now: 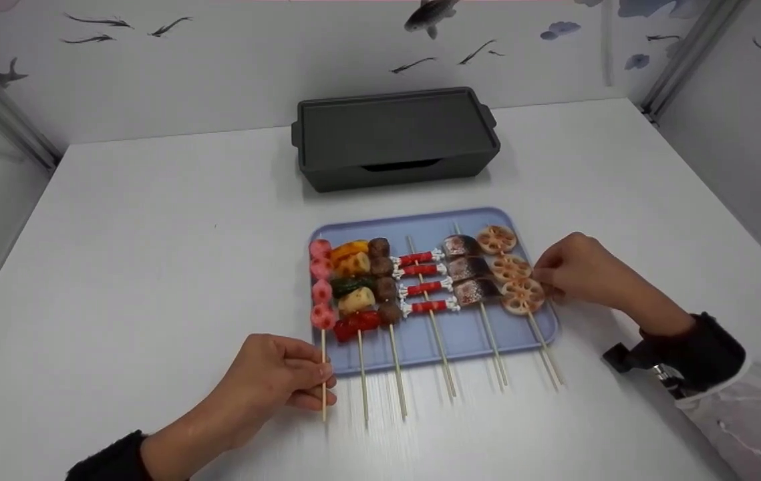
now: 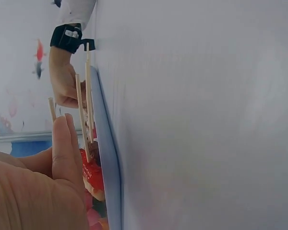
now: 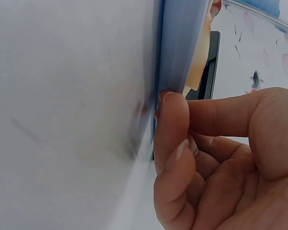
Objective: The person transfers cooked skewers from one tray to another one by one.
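Observation:
A pale blue tray (image 1: 466, 337) bears a row of skewers, their sticks jutting past its near edge. My left hand (image 1: 266, 374) pinches the stick of the leftmost skewer, which carries pink balls (image 1: 322, 292), at the tray's near left corner. To its right lie skewers of colored vegetable pieces (image 1: 356, 300), brown meatballs (image 1: 387, 288), red pieces with white frilled ends (image 1: 425, 289), dark-skinned fish chunks (image 1: 470, 268) and lotus root slices (image 1: 522, 297). At the right rim, my right hand (image 1: 584, 274) grips the tray's edge between thumb and forefinger, beside the lotus root.
Behind the tray stands a dark grey tabletop grill (image 1: 397, 133) with a flat top and side handles. White panels printed with fish (image 1: 430, 15) border the white table (image 1: 153, 267) at the back and sides.

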{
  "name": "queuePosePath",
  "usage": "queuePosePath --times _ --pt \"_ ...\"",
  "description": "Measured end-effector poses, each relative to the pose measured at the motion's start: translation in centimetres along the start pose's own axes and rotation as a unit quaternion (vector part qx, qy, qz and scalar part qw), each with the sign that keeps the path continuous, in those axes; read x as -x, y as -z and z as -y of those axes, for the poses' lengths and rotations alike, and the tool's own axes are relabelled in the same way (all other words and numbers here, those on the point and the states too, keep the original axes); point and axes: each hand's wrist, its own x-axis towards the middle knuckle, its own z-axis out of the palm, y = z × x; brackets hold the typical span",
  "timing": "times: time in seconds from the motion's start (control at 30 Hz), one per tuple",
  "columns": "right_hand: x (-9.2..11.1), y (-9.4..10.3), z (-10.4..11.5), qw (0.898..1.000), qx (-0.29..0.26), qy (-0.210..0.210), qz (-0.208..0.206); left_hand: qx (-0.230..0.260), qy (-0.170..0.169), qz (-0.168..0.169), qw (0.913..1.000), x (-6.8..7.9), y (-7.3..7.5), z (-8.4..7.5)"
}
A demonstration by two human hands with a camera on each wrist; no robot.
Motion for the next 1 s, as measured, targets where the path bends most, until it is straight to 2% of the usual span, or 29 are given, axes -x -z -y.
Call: queuePosePath --times 0.23,0.5,0.73,1.0 --pt "0.0 -0.1 0.0 1.000 -0.001 0.010 -0.002 0.000 0.007 0.000 1.0000 -0.1 0.2 0.5" --pt "0.2 -0.1 -0.1 1.000 0.001 0.019 -0.009 -0.024 0.006 -0.001 0.9997 -0.3 0.2 0.8" --pt "0.1 -0.1 0.0 1.000 -0.007 0.002 0.002 -0.031 0.006 -0.011 0.9994 -0.2 0.3 0.8" --pt "0.2 -0.1 -0.2 1.000 -0.003 -0.002 0.001 -0.026 -0.007 0.001 0.9996 -0.1 0.6 1.1"
